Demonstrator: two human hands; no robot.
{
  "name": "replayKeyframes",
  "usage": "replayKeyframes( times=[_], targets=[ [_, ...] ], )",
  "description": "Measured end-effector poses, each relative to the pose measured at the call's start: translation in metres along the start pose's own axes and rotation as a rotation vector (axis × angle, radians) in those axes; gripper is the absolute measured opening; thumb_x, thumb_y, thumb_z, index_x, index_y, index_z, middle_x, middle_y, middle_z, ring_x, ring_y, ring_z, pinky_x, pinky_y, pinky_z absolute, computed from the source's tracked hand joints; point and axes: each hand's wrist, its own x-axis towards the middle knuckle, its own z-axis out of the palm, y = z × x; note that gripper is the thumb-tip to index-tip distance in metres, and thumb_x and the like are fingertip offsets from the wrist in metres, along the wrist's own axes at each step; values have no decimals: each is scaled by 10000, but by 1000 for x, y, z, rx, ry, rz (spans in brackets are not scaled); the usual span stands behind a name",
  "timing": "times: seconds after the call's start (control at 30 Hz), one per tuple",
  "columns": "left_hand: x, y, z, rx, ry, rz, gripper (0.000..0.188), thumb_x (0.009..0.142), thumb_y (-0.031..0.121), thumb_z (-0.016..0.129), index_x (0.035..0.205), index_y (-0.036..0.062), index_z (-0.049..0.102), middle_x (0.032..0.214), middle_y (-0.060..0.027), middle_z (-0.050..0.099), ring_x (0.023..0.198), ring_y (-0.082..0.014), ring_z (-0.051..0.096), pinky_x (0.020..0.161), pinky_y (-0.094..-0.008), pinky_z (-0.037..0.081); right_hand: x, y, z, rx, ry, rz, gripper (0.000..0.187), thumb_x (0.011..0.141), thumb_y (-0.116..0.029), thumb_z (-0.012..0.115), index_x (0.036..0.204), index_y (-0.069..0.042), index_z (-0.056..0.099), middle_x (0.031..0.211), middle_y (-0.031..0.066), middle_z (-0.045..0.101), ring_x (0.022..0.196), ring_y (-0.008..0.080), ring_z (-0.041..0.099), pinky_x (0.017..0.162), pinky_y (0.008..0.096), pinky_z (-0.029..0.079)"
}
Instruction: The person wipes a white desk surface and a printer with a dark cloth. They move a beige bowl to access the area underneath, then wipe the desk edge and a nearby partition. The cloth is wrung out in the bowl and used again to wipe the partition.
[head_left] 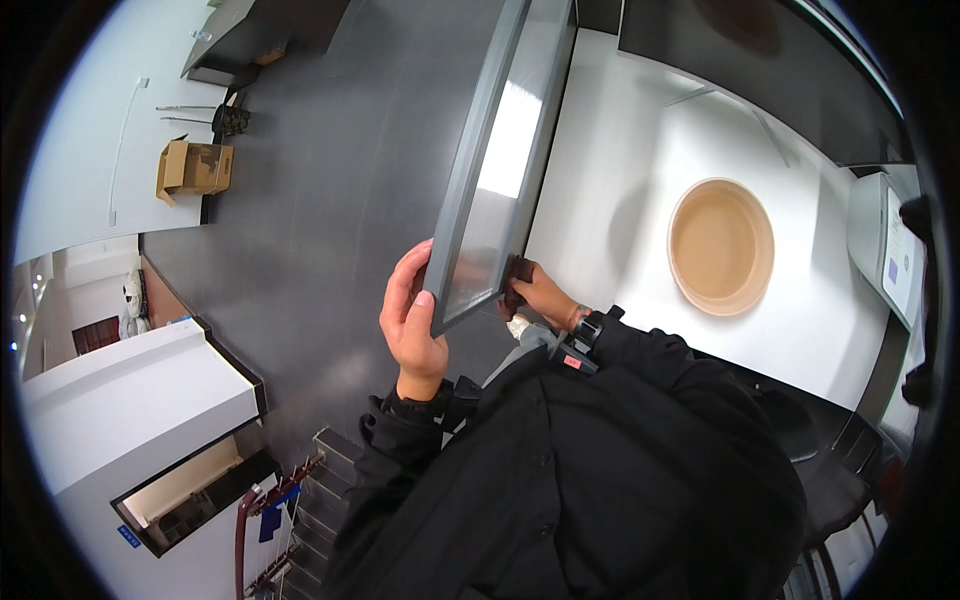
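A grey-framed glass panel (460, 200) stands upright along the left edge of the white tabletop (600, 130), running away from me. My left hand (412, 320) is closed around its near left corner, thumb on the near face and fingers wrapped over the outer side. At the near right end of the panel, my right hand (545, 295) is closed on a dark brown piece (518, 270) pressed by the frame. What that piece is, perhaps folded cloth, I cannot make out. A beige round basin (722, 245) rests on the tabletop to the right, apart from both hands.
A white boxy device (888, 245) sits at the table's right edge. A black glossy surface (760, 70) borders the far side. On the dark grey floor (330, 180), a cardboard box (195, 168) stands by the left wall. Steps (330, 500) with a dark red railing (245, 530) lie at the lower left.
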Motion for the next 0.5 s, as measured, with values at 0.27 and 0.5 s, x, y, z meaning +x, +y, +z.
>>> replayKeyframes(
  times=[0.27, 0.5],
  targets=[
    [-2, 4, 3, -11, 25, -44, 466, 810, 130, 400, 1219, -91, 437, 1201, -182, 511, 1082, -236, 502, 938, -354, 385, 32, -31, -35, -121, 310, -109, 367, 883, -118, 496, 1204, 27, 393, 954, 61, 556, 877, 132, 538, 785, 287, 445],
    [-6, 10, 1, -6, 47, -131, 460, 816, 145, 415, 1213, -87, 444, 1166, -163, 531, 1057, -209, 510, 922, -329, 387, 64, -93, -68, -104, 335, -217, 397, 875, -134, 519, 1224, 7, 392, 1029, 51, 538, 919, 136, 529, 821, 284, 435]
  ],
)
